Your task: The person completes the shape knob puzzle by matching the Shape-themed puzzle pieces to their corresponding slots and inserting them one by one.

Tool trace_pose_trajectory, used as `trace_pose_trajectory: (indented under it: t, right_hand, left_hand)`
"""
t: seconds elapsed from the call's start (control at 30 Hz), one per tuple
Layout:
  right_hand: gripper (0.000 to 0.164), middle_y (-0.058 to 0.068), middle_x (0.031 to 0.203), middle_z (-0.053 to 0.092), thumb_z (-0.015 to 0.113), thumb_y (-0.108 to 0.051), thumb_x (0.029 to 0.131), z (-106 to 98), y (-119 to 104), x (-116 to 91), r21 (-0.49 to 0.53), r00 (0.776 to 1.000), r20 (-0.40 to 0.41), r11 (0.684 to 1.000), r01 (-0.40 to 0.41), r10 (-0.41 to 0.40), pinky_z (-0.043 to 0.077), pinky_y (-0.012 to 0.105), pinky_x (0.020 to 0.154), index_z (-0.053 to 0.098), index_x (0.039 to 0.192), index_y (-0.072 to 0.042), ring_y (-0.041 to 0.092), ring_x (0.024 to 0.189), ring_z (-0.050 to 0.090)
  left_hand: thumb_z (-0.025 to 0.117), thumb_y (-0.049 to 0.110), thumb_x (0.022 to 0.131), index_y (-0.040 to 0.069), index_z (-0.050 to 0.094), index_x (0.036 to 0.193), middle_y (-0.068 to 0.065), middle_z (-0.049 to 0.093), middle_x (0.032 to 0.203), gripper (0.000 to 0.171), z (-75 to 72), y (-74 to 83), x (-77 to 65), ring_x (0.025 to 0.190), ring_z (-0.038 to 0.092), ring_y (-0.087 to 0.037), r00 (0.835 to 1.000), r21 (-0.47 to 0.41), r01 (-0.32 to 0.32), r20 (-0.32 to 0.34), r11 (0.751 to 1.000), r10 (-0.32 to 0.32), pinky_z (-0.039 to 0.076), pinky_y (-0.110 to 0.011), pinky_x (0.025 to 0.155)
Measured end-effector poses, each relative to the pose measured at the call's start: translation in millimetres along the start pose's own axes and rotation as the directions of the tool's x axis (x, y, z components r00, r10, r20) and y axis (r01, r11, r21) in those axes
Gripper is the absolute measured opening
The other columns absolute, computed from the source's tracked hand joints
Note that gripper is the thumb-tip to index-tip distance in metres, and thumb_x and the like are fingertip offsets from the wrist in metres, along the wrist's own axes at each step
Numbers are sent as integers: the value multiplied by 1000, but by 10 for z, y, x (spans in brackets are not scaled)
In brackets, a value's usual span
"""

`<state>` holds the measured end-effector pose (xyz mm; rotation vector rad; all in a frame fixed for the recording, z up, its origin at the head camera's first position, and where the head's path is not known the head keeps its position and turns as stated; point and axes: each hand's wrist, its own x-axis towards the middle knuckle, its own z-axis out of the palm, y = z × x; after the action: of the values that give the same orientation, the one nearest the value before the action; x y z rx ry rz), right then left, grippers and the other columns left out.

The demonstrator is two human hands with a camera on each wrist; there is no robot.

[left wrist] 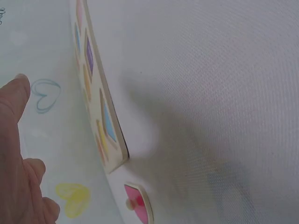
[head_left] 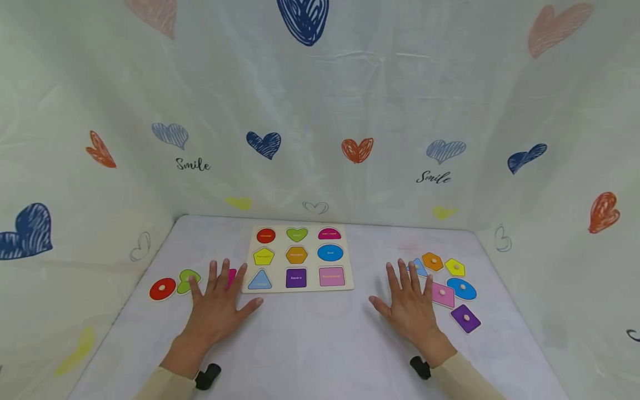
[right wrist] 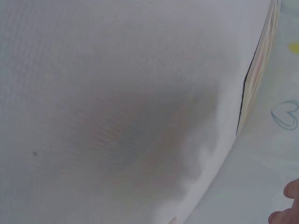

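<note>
My left hand (head_left: 212,314) is held palm down with its fingers spread, holding nothing. Beside and behind its fingers lie a red circle piece (head_left: 156,290), a green heart piece (head_left: 184,285) and a magenta half-round piece (head_left: 231,278), partly hidden. The right hand (head_left: 412,312), also empty and spread, overlaps a blue triangle piece (head_left: 421,269) and a pink rectangle piece (head_left: 444,298). Around these are an orange hexagon (head_left: 432,262), a yellow pentagon (head_left: 455,267), a blue oval (head_left: 462,289) and a purple square (head_left: 465,319). A wooden shape puzzle board (head_left: 279,272) lies between the hands.
The board bears several coloured, labelled shapes in rows. A white cloth covers the table (head_left: 320,344). Behind and at both sides hangs a pale curtain (head_left: 320,94) printed with hearts. Dark wrist straps (head_left: 208,376) show at both sleeves.
</note>
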<state>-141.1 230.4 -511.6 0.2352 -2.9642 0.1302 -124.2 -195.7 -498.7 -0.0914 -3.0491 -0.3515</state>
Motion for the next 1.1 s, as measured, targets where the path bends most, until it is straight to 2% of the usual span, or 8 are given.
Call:
trace_pose_trajectory:
  t: [0.27, 0.43, 0.57, 0.73, 0.83, 0.97, 1.1]
  right_hand:
    - [94, 23, 173, 25, 64, -63, 96, 44, 8, 9, 22, 1000, -16, 1000, 15, -15, 7, 77, 125, 32, 166, -7, 46, 161, 16]
    - [95, 21, 173, 24, 62, -62, 99, 100, -2, 79, 48, 999, 36, 998, 32, -34, 10, 72, 127, 29, 166, -3, 44, 162, 16]
    - [97, 20, 175, 21, 61, -61, 100, 116, -99, 227, 60, 992, 110, 996, 60, -66, 10, 68, 129, 24, 166, -1, 42, 163, 14]
    - [94, 19, 174, 24, 60, -61, 101, 147, -285, 464, 70, 977, 179, 992, 108, -119, 12, 65, 130, 27, 166, -1, 41, 162, 17]
    - [95, 17, 175, 25, 57, -64, 101, 198, -395, 576, 65, 960, 239, 989, 134, -146, 12, 64, 131, 26, 167, -3, 39, 163, 18]
    - [96, 13, 176, 22, 52, -68, 101, 270, -518, 655, 66, 928, 333, 986, 150, -164, 11, 62, 132, 23, 168, -6, 36, 164, 15]
    - [95, 13, 176, 23, 49, -69, 102, 323, -587, 674, 75, 911, 377, 986, 152, -169, 14, 61, 132, 24, 168, -5, 35, 164, 17]
  left_hand:
    - [66, 64, 94, 9, 30, 166, -28, 17, 173, 98, 9, -28, 36, 161, 2, -50, 1000, 15, -4, 20, 1000, 4, -9, -79, 122]
    - [66, 63, 95, 1, 28, 165, -27, 21, 172, 101, 39, -55, 111, 161, 8, -49, 999, 31, -19, 41, 999, 18, -5, -74, 125]
    - [65, 64, 95, -1, 26, 165, -27, 22, 172, 103, 97, -55, 223, 161, 10, -48, 996, 48, -37, 86, 998, 33, -4, -73, 127]
    - [63, 63, 97, -3, 26, 165, -28, 22, 172, 102, 174, -4, 384, 161, 12, -48, 986, 36, -63, 158, 997, 57, -3, -72, 127]
    - [62, 62, 97, -5, 28, 164, -29, 22, 171, 100, 206, 41, 457, 160, 15, -49, 977, 31, -75, 202, 997, 68, -2, -73, 126]
    - [61, 62, 98, -6, 29, 162, -31, 23, 170, 99, 236, 94, 508, 159, 18, -50, 962, 37, -89, 262, 995, 77, 1, -73, 127]
    - [61, 65, 96, -8, 26, 163, -31, 22, 171, 105, 248, 119, 520, 159, 18, -50, 950, 32, -80, 305, 996, 66, 4, -71, 128]
